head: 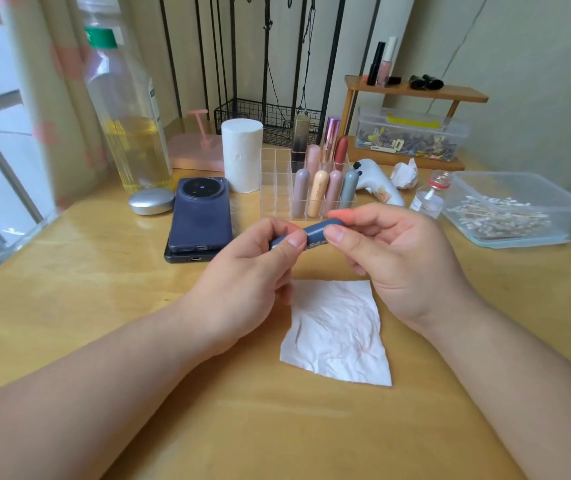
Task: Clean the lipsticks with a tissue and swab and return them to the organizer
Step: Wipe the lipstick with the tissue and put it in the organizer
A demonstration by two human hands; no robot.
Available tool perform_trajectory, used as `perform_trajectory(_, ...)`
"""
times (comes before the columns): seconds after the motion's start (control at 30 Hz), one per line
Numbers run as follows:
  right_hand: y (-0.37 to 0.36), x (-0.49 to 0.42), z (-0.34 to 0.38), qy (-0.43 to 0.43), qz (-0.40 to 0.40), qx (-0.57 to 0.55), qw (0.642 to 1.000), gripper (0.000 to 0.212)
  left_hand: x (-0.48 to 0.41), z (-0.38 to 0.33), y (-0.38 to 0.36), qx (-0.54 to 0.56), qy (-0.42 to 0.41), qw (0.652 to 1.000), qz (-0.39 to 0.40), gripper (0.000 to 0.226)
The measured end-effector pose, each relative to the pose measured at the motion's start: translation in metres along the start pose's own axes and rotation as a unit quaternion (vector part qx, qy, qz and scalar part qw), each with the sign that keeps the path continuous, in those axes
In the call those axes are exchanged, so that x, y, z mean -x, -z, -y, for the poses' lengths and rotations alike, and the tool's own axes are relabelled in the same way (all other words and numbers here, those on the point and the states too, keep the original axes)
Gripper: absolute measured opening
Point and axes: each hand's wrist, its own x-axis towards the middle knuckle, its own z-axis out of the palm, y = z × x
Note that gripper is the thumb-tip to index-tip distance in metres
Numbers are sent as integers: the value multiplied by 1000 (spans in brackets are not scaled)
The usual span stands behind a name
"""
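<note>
**A:** Where is the lipstick?

**B:** The lipstick (313, 232), a blue one, is just in front of the organizer (273, 181). It is held roughly level above the table (104, 306), between both hands.

**A:** How do the hands grip it?

**B:** The left hand (252, 268) pinches its left end between thumb and curled fingers. The right hand (398, 261) pinches the right end the same way.

**A:** And the tissue?

**B:** The tissue (337, 334) lies flat and creased on the table, further in front of the organizer, under the hands and apart from them.

**A:** What does the organizer hold?

**B:** Four tubes (318, 192) stand upright in the right part of its front row: mauve, cream, pink and grey. More stand in the rows behind them.

**A:** The swabs?

**B:** The swabs (498, 216) lie in a clear tub (568, 216), well to the right of the organizer. A vial (428, 199) stands between the organizer and the tub.

**A:** And on its left?

**B:** A white roll (241, 157) stands just beside the organizer. A phone (201, 216) lies to its front left.
</note>
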Motion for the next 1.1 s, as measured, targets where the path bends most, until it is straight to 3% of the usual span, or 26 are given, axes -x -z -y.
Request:
perform_trajectory(0.1, -1, 1, 2, 6, -4, -1, 1000, 24, 2, -2, -2, 16, 7, 1000, 6, 23)
perform_trajectory(0.23, -7, 2, 3, -34, -23, -22, 999, 8, 4, -2, -4, 7, -15, 1000, -1, 17)
perform_trajectory(0.37, -14, 2, 1, -104, -47, -82, 990, 6, 5, -4, -2, -160, -73, 984, -34, 19)
perform_trajectory(0.5, -18, 2, -1, -101, -73, -80, 989, 4, 5, -4, -1, -260, -100, 959, -52, 12)
perform_trajectory(0.67, -22, 6, -5, -32, -104, 5, 994, 22, 8, -5, -5, -315, -106, 941, -58, 18)
perform_trajectory(0.8, -23, 7, -2, 14, -93, 58, 994, 17, 10, -17, -4, -358, -96, 921, -119, 17)
perform_trajectory(0.97, -25, -18, 11, 82, -89, 156, 980, 21, -4, -22, 17, -235, -115, 942, -210, 19)
perform_trajectory(1.1, -29, -58, 13, 111, -65, 294, 947, 16, -12, -16, 27, -214, -119, 943, -224, 20)
